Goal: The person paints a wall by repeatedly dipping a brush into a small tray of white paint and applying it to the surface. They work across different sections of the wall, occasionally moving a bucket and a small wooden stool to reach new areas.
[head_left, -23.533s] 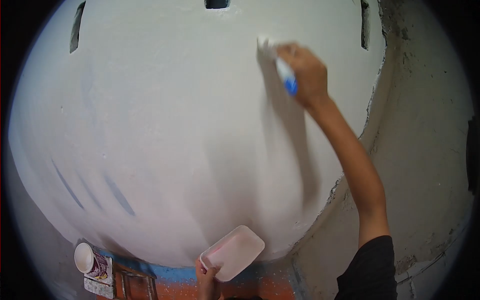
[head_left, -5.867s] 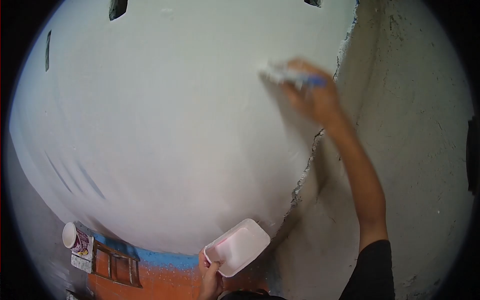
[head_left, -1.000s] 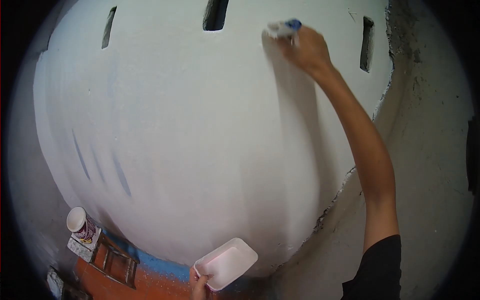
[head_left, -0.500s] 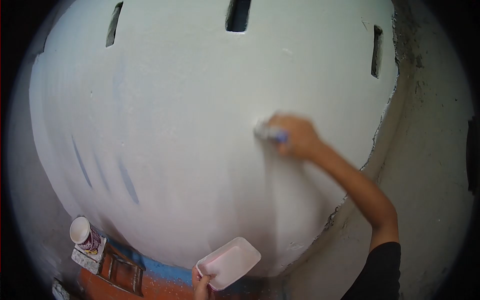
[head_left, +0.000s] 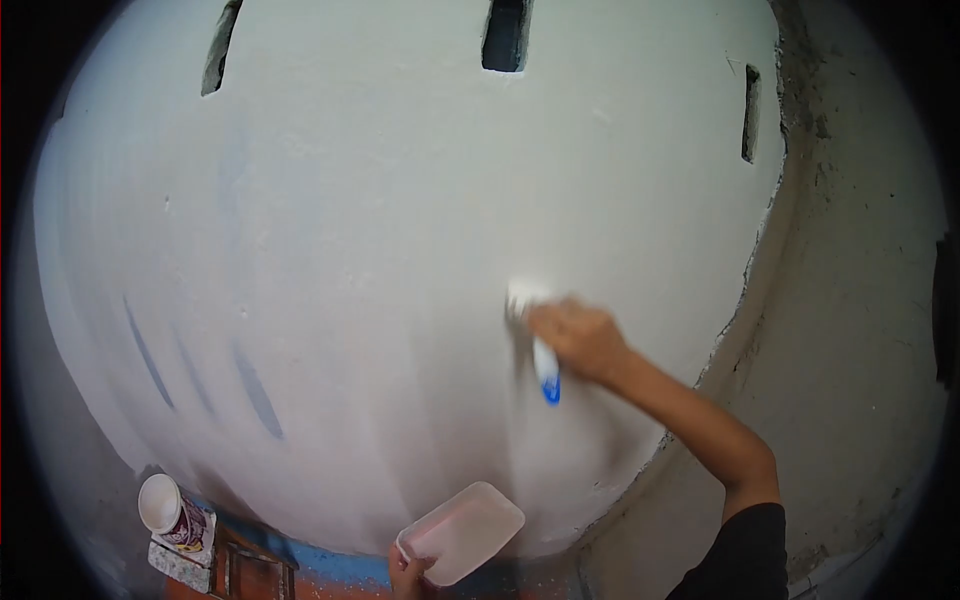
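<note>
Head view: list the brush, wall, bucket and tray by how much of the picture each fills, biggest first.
1. wall
2. tray
3. bucket
4. brush, partly covered by the right hand

From the person's head, the only camera looks forward and down at the white wall, within the hands' reach, with orange floor toward seven o'clock.

- One left hand and one right hand were shown.
- One brush was depicted.
- One tray was depicted.
- One bucket was included.
- One ladder-like frame was included.
- Three wall slots were shown.
- One dark sleeve was shown.
</note>
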A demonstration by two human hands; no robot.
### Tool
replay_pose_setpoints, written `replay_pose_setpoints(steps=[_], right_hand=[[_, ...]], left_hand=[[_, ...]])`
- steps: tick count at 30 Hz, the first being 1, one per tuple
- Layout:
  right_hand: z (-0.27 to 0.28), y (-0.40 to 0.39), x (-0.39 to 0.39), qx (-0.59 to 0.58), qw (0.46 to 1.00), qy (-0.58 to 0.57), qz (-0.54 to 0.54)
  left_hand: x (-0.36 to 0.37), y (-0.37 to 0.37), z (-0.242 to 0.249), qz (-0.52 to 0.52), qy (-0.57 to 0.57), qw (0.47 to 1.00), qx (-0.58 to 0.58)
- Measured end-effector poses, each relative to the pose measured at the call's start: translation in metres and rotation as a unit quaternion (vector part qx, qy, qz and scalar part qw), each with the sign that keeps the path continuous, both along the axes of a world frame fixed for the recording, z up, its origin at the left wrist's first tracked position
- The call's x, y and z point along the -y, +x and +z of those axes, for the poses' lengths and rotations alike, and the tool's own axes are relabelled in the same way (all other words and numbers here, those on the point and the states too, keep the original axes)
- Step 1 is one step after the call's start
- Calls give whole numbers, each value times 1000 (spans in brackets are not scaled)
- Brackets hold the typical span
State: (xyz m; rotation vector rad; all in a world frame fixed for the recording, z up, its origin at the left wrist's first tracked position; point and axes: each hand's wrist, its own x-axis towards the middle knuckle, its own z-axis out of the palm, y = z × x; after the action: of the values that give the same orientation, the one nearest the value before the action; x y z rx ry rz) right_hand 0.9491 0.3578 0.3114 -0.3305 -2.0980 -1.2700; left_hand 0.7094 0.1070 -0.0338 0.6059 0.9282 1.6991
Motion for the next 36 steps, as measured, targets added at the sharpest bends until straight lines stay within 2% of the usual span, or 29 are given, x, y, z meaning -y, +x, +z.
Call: replay_pose_setpoints(steps=[1,4,5,6,7,8,10,11,14,16,17,18,19,20,22,24,26,27,28,30,32,34,36], right_hand=[[-18,-1,15,42,993,-111,-21],[6,2,11,27,980,-191,41],[32,5,1,-21,981,-193,28],[60,11,-25,-64,985,-148,65],[102,9,-19,-134,957,-237,101],[143,7,-15,-154,971,-169,68],[201,-2,-13,-237,965,-108,38],[218,-4,-20,-255,965,-15,52],[210,-17,-15,-260,962,8,82],[158,-27,-11,-175,982,55,-37],[122,-33,-9,-145,987,42,-60],[85,-36,-10,-108,992,63,-28],[48,-38,-7,-60,997,39,-38],[18,-42,2,-26,999,17,15],[-20,-45,21,66,991,-113,-30],[2,-42,23,42,976,-209,31],[46,-39,-2,-64,977,-197,58],[81,-40,-5,-148,944,-280,98],[120,-41,3,-198,948,-249,15],[173,-41,-4,-233,959,-120,110],[205,-46,-2,-285,954,-40,85],[207,-50,-4,-287,954,-51,76],[168,-53,-10,-203,977,50,41]], left_hand=[[1,-3,2,-2,-5,1000,-2],[3,-11,12,-4,-20,1000,5],[3,-11,16,-3,-24,1000,12],[3,-12,19,-6,-36,999,14],[3,-12,23,-7,-47,999,15],[2,-12,26,-9,-58,998,17],[1,-9,30,-14,-61,998,25],[1,-8,31,-16,-62,998,28],[0,-9,27,-3,-59,998,15],[-3,-15,4,-5,-48,999,10],[-4,-17,-4,-6,-43,999,8],[-4,-18,-3,-8,-29,999,10],[-3,-20,-2,-9,-18,1000,11],[0,-21,-1,-11,-8,1000,13],[7,-21,14,4,-48,999,23],[7,-24,14,11,-57,998,24],[3,-30,-1,8,-40,999,16],[3,-30,0,7,-33,999,18],[4,-29,2,6,-27,999,19],[3,-27,2,4,-23,999,26],[1,-26,0,0,-27,999,37],[-1,-27,0,-18,-15,999,28],[6,-25,13,-19,-16,999,34]])
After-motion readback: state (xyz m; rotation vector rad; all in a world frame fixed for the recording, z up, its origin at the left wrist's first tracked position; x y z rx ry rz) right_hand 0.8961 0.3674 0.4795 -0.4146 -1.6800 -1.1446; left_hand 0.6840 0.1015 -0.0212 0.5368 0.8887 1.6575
